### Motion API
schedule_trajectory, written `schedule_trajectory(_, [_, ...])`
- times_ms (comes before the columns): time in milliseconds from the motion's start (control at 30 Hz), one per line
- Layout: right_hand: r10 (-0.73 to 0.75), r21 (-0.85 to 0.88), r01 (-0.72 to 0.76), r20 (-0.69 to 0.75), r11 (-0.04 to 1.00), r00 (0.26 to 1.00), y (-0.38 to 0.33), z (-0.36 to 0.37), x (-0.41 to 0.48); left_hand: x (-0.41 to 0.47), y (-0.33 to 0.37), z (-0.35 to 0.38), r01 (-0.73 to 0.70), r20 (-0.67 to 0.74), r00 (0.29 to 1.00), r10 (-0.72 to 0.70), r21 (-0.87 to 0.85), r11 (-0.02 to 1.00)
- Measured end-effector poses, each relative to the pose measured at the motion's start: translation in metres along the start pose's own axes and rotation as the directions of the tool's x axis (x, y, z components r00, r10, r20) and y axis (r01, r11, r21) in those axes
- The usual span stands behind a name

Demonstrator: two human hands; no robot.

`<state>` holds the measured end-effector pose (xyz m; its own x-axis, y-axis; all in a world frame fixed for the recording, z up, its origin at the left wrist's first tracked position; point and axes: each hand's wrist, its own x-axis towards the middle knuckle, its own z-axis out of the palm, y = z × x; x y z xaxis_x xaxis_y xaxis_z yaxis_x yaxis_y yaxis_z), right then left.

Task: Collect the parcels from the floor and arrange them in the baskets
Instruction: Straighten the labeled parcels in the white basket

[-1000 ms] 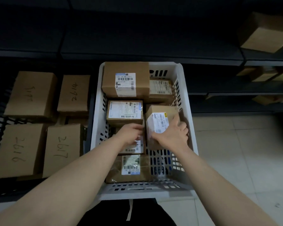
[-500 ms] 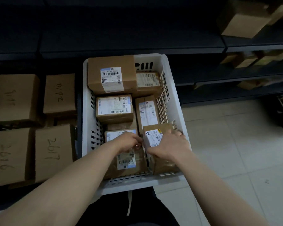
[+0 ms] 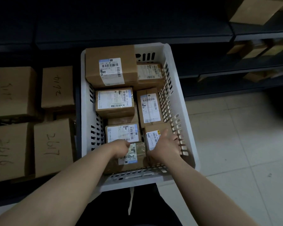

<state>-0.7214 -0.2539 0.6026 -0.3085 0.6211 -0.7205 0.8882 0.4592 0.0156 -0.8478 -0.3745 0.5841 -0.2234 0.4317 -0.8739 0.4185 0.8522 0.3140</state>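
Left hand [image 3: 121, 148] curled, right hand [image 3: 167, 146] gripping

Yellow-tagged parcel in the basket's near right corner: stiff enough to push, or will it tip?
Probably stiff: the yellow-tagged parcel is a square-edged cardboard box with no visible dents. Likely light, since the right hand grips it alone. Unlikely to tip far: it sits between the basket wall and a neighbouring parcel.

Bare forearms, dark trousers [image 3: 121, 207], white drawstring [image 3: 130, 201].
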Motion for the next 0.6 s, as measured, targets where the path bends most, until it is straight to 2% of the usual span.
schedule_trajectory(267, [-0.003, -0.068, 0.001, -0.029, 0.998, 1.000, -0.001, 0.028, 0.017, 0.001, -0.005, -0.003, -0.001, 0.011, 1.000, 0.001, 0.008, 1.000])
schedule_trajectory(467, [0.072, 0.060, -0.084, 0.181, 0.995, 0.981, -0.005, 0.028, 0.035, 0.002, -0.009, -0.005, 0.000, -0.005, 1.000, 0.000, -0.045, 0.999])
schedule_trajectory(600, [0.045, 0.146, -0.072, 0.176, 0.987, 0.983, -0.009, 0.008, 0.039, -0.002, -0.014, -0.016, 0.028, -0.110, 0.993, -0.049, -0.184, 0.983])
